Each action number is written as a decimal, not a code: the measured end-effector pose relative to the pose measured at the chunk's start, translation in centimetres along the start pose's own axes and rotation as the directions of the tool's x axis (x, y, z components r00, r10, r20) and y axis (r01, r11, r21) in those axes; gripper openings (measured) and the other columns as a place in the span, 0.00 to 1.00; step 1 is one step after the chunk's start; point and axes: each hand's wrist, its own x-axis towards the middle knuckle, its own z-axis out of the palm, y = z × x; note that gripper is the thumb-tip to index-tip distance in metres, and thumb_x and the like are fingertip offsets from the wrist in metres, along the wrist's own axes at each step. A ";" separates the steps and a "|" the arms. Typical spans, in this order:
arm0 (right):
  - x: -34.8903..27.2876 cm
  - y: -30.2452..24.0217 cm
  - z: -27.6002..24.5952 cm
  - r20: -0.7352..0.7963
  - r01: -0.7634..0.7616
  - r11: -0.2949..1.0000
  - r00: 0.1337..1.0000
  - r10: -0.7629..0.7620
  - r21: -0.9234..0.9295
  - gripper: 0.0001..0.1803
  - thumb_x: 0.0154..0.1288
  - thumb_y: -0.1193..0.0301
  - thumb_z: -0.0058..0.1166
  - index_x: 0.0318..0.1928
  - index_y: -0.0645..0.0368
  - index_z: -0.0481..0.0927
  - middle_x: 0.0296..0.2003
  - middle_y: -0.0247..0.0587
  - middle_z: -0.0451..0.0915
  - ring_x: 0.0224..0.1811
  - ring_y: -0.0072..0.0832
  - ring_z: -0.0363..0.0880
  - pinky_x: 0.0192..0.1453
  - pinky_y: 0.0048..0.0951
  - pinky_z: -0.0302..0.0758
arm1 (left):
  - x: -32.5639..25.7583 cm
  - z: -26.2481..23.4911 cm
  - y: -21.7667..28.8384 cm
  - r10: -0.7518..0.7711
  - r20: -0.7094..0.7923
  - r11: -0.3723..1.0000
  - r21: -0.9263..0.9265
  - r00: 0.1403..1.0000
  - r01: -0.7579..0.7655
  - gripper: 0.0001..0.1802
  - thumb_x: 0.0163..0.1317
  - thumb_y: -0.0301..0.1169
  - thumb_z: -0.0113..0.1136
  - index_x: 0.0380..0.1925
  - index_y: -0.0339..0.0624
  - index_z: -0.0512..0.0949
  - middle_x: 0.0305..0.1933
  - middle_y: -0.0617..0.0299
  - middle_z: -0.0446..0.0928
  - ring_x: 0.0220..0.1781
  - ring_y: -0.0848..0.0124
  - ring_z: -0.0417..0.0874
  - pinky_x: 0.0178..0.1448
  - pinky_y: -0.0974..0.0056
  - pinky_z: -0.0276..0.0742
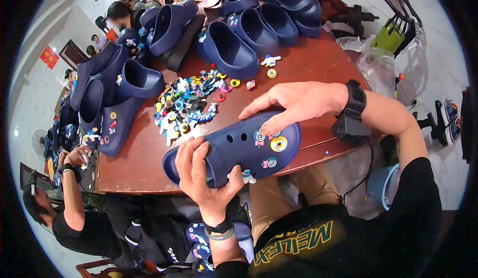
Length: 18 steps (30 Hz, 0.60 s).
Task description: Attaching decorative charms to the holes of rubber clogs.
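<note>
The left hand (201, 171) has a closed grip on the navy clog (234, 148); the right hand (294, 104), fingers loose, presses a charm (260, 137); four charms fitted, holes judged unfilled.

From my remote seat, the navy clog (239, 148) looks like moulded foam-rubber, matt and smooth, with a faint sheen along its toe. The charms (271, 142) pressed into it read as soft, glossy plastic in bright colours, same as the loose charm pile (186, 104). The worktop (318, 64) is reddish-brown wood, lacquered and slightly reflective. On the right wrist I see a black matt plastic strap (354, 101); the trousers (279, 198) are tan cloth.
</note>
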 end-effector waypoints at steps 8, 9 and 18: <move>0.5 0.0 0.6 -0.080 -0.153 0.987 0.984 0.157 0.057 0.27 0.64 0.65 0.55 0.60 0.66 0.71 0.49 0.42 0.79 0.50 0.25 0.78 0.57 0.27 0.73 | 1.0 0.7 -0.3 -0.006 0.020 1.000 0.015 1.000 0.005 0.30 0.41 0.37 0.69 0.47 0.36 0.77 0.48 0.47 0.77 0.51 0.49 0.79 0.57 0.50 0.73; 0.5 0.2 0.8 -0.082 -0.158 0.986 0.983 0.163 0.058 0.27 0.64 0.65 0.55 0.60 0.66 0.71 0.49 0.42 0.79 0.50 0.25 0.78 0.57 0.27 0.73 | 1.1 0.8 -0.4 -0.007 0.021 1.000 0.009 1.000 0.007 0.30 0.41 0.37 0.69 0.47 0.36 0.77 0.48 0.47 0.77 0.51 0.49 0.79 0.57 0.50 0.73; 2.3 3.6 -1.6 -0.147 -0.124 0.992 0.982 0.119 -0.024 0.18 0.68 0.63 0.54 0.52 0.63 0.78 0.42 0.34 0.81 0.45 0.19 0.76 0.53 0.26 0.73 | 1.1 1.1 -0.6 -0.093 0.091 0.996 0.017 0.991 0.092 0.29 0.41 0.34 0.68 0.47 0.34 0.78 0.48 0.45 0.79 0.51 0.48 0.80 0.57 0.51 0.75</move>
